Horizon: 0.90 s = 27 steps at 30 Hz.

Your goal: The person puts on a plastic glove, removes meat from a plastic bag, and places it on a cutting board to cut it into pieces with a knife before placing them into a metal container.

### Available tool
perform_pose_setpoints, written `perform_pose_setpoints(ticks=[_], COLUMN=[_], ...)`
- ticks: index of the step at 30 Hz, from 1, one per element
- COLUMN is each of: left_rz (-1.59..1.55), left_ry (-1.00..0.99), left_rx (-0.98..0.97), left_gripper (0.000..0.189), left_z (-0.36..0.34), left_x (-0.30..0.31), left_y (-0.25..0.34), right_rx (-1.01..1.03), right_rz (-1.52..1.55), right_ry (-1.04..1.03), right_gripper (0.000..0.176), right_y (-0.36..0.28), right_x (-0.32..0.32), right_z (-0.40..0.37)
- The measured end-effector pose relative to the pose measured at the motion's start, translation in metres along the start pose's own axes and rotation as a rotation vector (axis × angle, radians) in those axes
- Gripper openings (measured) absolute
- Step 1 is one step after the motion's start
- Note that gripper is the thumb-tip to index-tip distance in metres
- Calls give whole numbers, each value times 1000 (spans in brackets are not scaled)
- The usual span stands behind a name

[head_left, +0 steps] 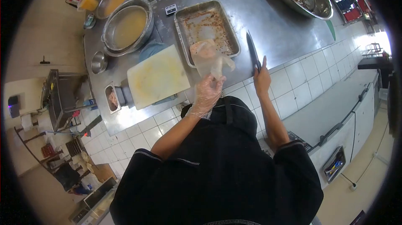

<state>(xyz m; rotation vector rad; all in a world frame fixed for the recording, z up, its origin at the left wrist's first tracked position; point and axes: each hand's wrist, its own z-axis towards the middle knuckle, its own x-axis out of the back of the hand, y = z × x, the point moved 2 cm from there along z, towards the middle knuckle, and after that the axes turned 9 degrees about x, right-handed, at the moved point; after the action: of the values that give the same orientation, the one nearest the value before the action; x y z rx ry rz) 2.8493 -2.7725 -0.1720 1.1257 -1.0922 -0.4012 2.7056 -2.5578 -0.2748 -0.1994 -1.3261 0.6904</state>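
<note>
My left hand (207,95), in a clear disposable glove, is closed on a crumpled piece of translucent plastic (215,65). Whether that plastic is a bag or a glove I cannot make out. It hangs over the near edge of a metal tray (181,36) with brown residue on its bottom. A pale pink piece of raw meat (202,48) shows at the tray's near end, partly behind the plastic. Bare, my right hand (262,82) grips a knife (252,49) by its handle, blade pointing away from me over the table edge.
A white cutting board (159,76) lies left of the tray on the steel table (268,20). Beyond it stand bowls of yellowish liquid (130,26) and a small scale (171,9). A small metal pan (114,98) holds meat. One large steel bowl (320,5) sits far right.
</note>
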Motion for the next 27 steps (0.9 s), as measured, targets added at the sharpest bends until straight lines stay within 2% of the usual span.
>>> perform_pose_setpoints(ticks=[2,3,6,7,9,10,11,13,15,16,19,21,22,25,27], left_rz=[-27,-22,-3,5,84,126,169,250,159,116,64,179,238,398,417], left_ry=[46,65,77,71,175,216,173,89,-21,-69,48,13,-4,-23,-87], left_rx=[-91,-118,-94,-69,-238,-318,-367,-485,-322,-240,-365,-282,-241,-314,-349], left_gripper=[25,25,24,24,22,21,23,27,37,41,41,40,39,39,36], left_z=[3,3,0,0,5,2,1,5,7,10,13,19,22,30,37], left_x=[-6,-6,-3,1,3,4,5,10,10,9,11,8,7,11,14], left_y=[-5,-4,5,8,8,8,7,6,3,0,-5,-15,-20,-29,-32], right_rx=[100,37,137,205,329,442,551,690,757,718,638,616,637,677,714], right_rz=[-106,-95,-355,-126,330,295,258,187,122,160,268,319,327,367,354], right_ry=[-72,-159,140,153,167,73,-16,-111,-137,-117,-98,-132,-161,-238,-214], right_gripper=[69,71,73,74,77,73,69,57,41,36,26,24,24,22,22], right_y=[17,13,-18,-34,-68,-98,-132,-153,-153,-151,-145,-140,-140,-150,-163], right_x=[-23,-25,-3,10,43,60,79,80,61,59,50,43,44,52,58], right_z=[12,18,19,18,21,26,30,34,46,49,53,47,45,40,38])
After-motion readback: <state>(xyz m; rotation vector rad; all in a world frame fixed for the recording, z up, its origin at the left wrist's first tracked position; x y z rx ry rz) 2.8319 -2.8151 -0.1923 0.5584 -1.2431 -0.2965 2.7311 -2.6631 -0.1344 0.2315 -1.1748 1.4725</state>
